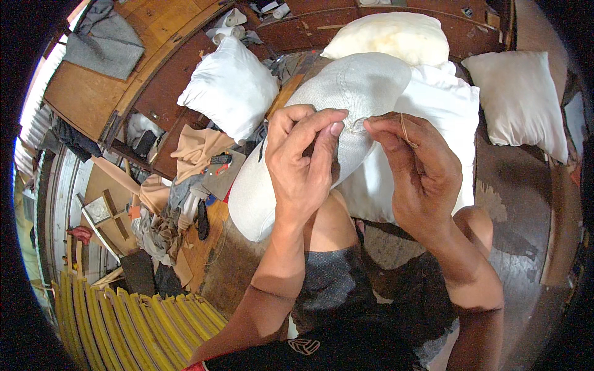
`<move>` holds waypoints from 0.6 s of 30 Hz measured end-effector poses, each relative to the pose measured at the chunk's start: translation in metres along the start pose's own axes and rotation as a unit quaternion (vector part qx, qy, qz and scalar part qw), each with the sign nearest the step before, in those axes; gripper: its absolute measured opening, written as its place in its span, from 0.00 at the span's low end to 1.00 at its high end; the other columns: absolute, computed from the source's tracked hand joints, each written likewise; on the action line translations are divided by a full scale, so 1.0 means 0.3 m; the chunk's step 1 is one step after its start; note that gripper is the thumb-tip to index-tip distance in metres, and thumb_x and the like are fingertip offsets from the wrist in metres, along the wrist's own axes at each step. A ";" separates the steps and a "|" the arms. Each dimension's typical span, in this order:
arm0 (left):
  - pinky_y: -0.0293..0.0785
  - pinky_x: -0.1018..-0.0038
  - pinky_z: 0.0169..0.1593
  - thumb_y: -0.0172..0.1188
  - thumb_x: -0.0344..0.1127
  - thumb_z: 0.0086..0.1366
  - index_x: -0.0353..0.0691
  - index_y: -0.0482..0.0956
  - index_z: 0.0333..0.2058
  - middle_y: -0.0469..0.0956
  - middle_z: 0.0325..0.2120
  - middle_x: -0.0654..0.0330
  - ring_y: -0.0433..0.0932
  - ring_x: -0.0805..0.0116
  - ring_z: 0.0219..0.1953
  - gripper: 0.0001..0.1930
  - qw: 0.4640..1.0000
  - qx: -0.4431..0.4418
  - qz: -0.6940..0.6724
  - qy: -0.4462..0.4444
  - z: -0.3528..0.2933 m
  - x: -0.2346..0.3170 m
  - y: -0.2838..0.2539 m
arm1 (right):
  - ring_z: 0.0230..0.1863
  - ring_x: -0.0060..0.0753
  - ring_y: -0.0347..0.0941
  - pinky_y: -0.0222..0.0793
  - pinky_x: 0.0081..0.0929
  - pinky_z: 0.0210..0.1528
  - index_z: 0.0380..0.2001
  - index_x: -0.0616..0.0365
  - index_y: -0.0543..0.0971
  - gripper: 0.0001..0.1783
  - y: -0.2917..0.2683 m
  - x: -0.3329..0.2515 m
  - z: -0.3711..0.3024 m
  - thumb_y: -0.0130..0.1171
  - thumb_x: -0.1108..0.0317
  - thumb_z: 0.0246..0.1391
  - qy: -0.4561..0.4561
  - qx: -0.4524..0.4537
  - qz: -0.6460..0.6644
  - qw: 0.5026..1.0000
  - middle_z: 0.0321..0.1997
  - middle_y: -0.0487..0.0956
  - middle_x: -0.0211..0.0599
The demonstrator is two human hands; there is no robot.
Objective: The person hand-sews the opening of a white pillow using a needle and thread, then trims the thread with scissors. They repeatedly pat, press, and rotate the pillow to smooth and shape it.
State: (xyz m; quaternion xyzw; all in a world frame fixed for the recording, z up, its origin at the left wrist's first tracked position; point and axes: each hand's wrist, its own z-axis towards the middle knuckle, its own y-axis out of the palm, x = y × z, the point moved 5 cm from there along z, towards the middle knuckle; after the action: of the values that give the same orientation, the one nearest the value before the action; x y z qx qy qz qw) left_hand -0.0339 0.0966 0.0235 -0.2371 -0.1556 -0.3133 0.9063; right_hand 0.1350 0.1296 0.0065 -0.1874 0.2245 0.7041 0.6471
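Note:
A pale grey fabric cushion [337, 80] with a seam lies across my lap, its long body slanting from lower left to upper right. Above it, my left hand [303, 151] is closed, thumb and forefinger pinched at a fine thread [355, 128]. That thread is loosely looped between the two hands. My right hand [424, 170] pinches its other side at the fingertips, and a strand also runs over one of its fingers. Whether a needle is among the fingers is too small to tell.
White pillows lie around: one at the left [229, 89], a yellowish one behind [390, 37], one at the right [520, 99]. White cloth [442, 105] is under the cushion. Fabric scraps [201, 148] and a yellow slatted piece [124, 324] are at the left.

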 end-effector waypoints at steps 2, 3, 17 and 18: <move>0.71 0.73 0.42 0.70 0.25 0.59 0.42 0.89 0.40 0.75 0.32 0.61 0.74 0.68 0.36 0.10 1.000 -0.004 0.009 0.010 0.000 -0.001 -0.001 | 0.39 0.44 0.84 0.78 0.31 0.40 0.41 0.64 0.83 0.10 -0.001 -0.016 0.002 0.65 0.83 0.55 -0.012 -0.005 -0.028 1.000 0.38 0.84 0.47; 0.71 0.73 0.42 0.70 0.25 0.59 0.41 0.89 0.40 0.75 0.32 0.61 0.74 0.67 0.36 0.10 1.000 -0.005 0.008 0.008 0.001 0.002 -0.002 | 0.40 0.44 0.84 0.78 0.31 0.41 0.41 0.64 0.83 0.10 -0.001 -0.022 0.003 0.65 0.83 0.55 -0.019 -0.008 -0.041 0.999 0.38 0.84 0.47; 0.70 0.66 0.46 0.68 0.28 0.61 0.40 0.85 0.36 0.78 0.34 0.57 0.75 0.58 0.40 0.04 0.999 0.010 0.021 0.045 0.005 -0.004 0.020 | 0.41 0.43 0.85 0.80 0.30 0.42 0.41 0.63 0.84 0.09 0.013 -0.035 -0.021 0.63 0.82 0.57 -0.031 0.004 -0.087 0.996 0.40 0.86 0.46; 0.70 0.66 0.46 0.67 0.28 0.61 0.40 0.85 0.36 0.78 0.34 0.57 0.75 0.58 0.40 0.04 0.999 0.012 0.019 0.046 0.006 -0.002 0.023 | 0.41 0.43 0.85 0.80 0.30 0.42 0.41 0.63 0.84 0.09 0.007 -0.029 -0.019 0.64 0.82 0.57 -0.017 0.010 -0.092 0.996 0.40 0.86 0.46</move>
State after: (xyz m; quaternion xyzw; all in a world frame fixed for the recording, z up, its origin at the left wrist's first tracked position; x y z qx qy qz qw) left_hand -0.0302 0.1027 0.0224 -0.2140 -0.1126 -0.3042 0.9214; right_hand 0.1335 0.1190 0.0067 -0.1887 0.2018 0.6424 0.7148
